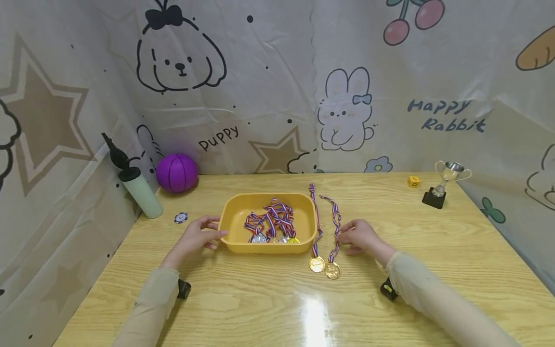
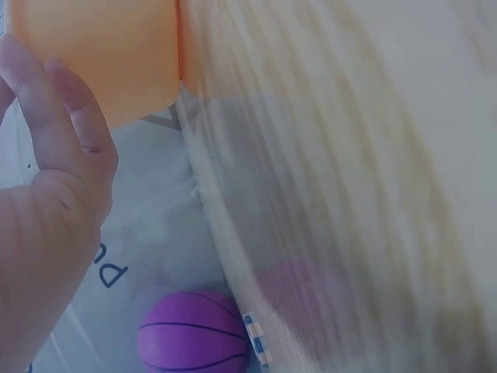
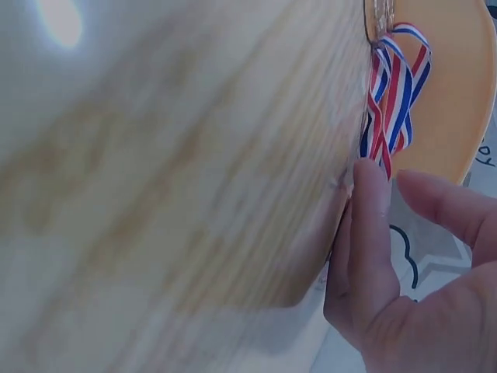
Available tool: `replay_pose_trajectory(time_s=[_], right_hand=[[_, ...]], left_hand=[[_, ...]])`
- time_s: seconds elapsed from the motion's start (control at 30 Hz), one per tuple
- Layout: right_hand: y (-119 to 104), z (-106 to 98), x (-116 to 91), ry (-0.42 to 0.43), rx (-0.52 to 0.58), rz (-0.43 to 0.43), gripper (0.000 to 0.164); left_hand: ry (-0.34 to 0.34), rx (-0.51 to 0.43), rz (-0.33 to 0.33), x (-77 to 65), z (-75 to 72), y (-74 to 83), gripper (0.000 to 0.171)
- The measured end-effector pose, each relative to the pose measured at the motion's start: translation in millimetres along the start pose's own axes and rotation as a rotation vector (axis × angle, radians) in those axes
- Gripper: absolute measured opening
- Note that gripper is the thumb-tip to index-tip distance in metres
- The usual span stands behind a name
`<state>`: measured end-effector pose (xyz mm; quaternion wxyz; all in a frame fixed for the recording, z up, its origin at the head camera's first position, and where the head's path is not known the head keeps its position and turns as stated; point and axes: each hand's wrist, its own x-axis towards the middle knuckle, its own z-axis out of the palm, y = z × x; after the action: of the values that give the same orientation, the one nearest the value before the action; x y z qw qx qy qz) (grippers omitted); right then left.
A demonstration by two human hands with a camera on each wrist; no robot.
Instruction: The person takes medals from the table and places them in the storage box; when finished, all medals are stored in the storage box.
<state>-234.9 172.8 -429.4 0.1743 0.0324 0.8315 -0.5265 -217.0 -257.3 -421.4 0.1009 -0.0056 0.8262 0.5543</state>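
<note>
A yellow plastic tub (image 1: 269, 248) holds several medals with red, white and blue ribbons (image 1: 279, 217). My left hand (image 1: 197, 238) is at the tub's left end, its fingers against the side and the thumb at the rim. Two gold medals lie right of the tub, their twisted ribbons stretched away from me: one medal (image 1: 317, 264) close to the tub, the other medal (image 1: 332, 271) farther right. My right hand (image 1: 360, 236) is beside the outer medal's ribbon (image 3: 392, 101), fingertips at its edge. In the right wrist view, thumb and forefinger stand apart.
A purple ball (image 1: 177, 173), a green hand pump (image 1: 140, 193) and a blue-white chip (image 1: 180, 218) are at the left. A yellow cube (image 1: 414, 181) and a silver trophy (image 1: 442, 185) stand at the back right. A printed curtain (image 1: 277, 96) hangs behind the table.
</note>
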Motion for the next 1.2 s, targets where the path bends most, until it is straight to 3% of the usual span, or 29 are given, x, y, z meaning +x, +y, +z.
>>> replay_pose_trajectory(time_s=[0.47,0.7,0.83,1.03,1.2], right_hand=[[-2.6,17.1,6.2,0.093,-0.104,-0.013,0.033],[-2.4,15.2,3.3,0.037,-0.088,-0.012,0.022],[0.3,10.8,2.2,-0.026,0.027,-0.022,0.024],[5.0,1.6,-0.2,-0.134,0.326,-0.081,0.028],[8.4,-4.5,-2.7,-0.175,0.431,-0.097,0.027]], left_hand=[[-0.005,-0.014,0.011,-2.5,-0.5,2.7,0.066],[0.003,-0.007,0.008,0.6,-0.5,-0.6,0.067],[0.007,-0.006,0.000,1.2,0.0,-2.0,0.068],[0.008,-0.013,-0.007,1.3,1.4,-1.7,0.067],[0.009,-0.007,-0.003,0.9,1.0,-1.1,0.066]])
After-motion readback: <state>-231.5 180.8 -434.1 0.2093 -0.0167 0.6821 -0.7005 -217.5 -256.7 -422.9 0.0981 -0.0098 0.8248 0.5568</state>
